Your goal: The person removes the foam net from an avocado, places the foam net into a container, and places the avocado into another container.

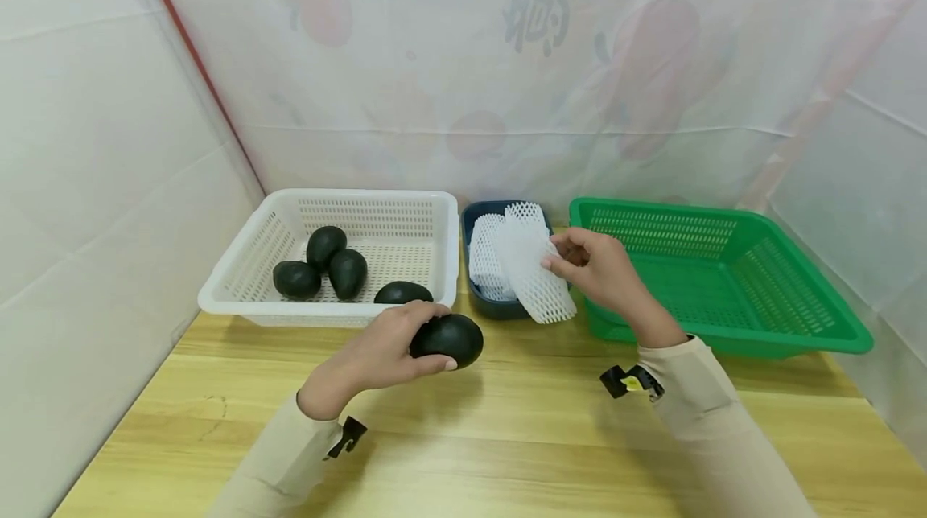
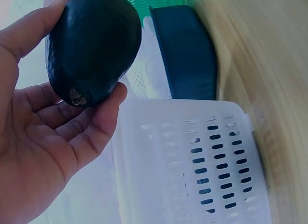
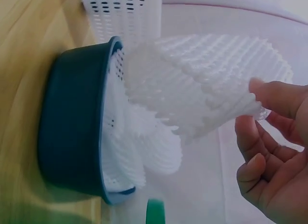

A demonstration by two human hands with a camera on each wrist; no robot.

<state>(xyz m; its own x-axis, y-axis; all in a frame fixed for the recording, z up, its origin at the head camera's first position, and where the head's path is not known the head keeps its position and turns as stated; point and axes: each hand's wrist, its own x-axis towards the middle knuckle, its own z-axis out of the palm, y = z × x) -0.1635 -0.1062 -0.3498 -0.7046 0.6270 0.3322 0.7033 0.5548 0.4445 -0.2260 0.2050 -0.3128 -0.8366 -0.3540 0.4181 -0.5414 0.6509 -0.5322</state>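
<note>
My left hand (image 1: 391, 345) grips a dark green avocado (image 1: 451, 340) just in front of the white basket; in the left wrist view the stem scar of the avocado (image 2: 96, 46) shows near the fingers. Between thumb and fingertips my right hand (image 1: 597, 269) pinches the edge of a white foam net sleeve (image 1: 537, 273), lifted above the dark blue bin (image 1: 496, 309). The right wrist view shows that foam net sleeve (image 3: 207, 84) hanging flat, while other foam net sleeves (image 3: 125, 147) lie in the bin.
The white basket (image 1: 224, 305) at the left holds several avocados (image 1: 348, 273). A green basket (image 1: 731, 337) stands at the right. All stand on a wooden table (image 1: 507, 437) before a pale curtain (image 1: 463, 100).
</note>
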